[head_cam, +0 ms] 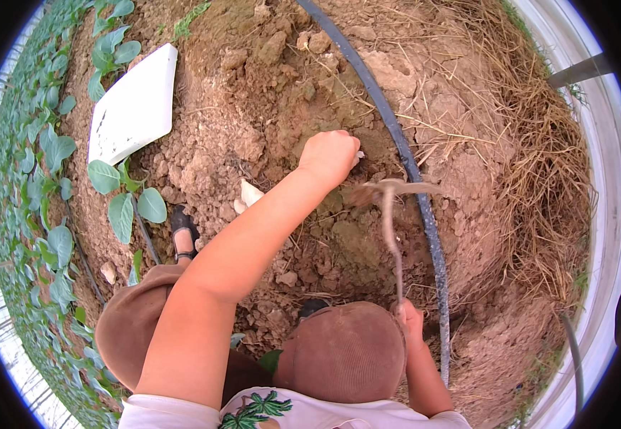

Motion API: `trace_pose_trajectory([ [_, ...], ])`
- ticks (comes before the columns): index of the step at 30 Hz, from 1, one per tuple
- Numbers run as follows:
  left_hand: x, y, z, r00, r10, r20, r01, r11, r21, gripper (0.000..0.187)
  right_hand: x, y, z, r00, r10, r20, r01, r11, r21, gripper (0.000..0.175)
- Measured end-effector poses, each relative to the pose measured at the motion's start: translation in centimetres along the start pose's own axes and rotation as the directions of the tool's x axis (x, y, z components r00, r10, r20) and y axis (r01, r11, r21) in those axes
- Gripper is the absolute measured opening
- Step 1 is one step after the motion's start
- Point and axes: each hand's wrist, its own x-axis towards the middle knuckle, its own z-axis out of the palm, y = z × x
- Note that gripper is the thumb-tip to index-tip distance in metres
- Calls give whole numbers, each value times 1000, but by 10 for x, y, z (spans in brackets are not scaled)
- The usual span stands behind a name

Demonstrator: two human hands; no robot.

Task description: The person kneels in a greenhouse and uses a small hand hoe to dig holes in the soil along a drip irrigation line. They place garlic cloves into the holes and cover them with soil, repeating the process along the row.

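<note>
My left hand (331, 156) is a closed fist low over the loose brown soil (342, 236). A small whitish piece (360, 155), too small to name, pokes out between its fingers. My right hand (409, 317) grips the lower end of the crooked wooden handle (395, 241) of a hand mattock, near my right knee. The mattock's head (391, 187), blurred, hangs across the black hose, to the right of and below my left fist. Beyond my left forearm, pale whitish pieces (250, 194) lie on the clods, partly hidden by the arm.
A black irrigation hose (383, 107) curves down the right side. Dry straw (535, 177) lies beyond it, beside pale sheeting (605, 139). On the left are a white panel (136, 102), broad-leaved seedlings (121, 217) and thin dark tubing (145, 228). My brown-clad knees (345, 351) are bent below.
</note>
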Motion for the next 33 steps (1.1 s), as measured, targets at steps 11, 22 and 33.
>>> trace_pose_trajectory([
  [11,-9,-13,-1,987,84,-134,-109,975,-192,16,26,5,31,985,138,-100,-153,974,-167,25],
  [22,-56,-10,31,907,-323,-272,97,786,-610,40,-2,11,17,978,163,-129,-169,985,-39,28],
  [33,-36,-3,25,930,-262,-257,59,797,-601,27,10,16,17,979,178,-96,-166,978,123,32],
])
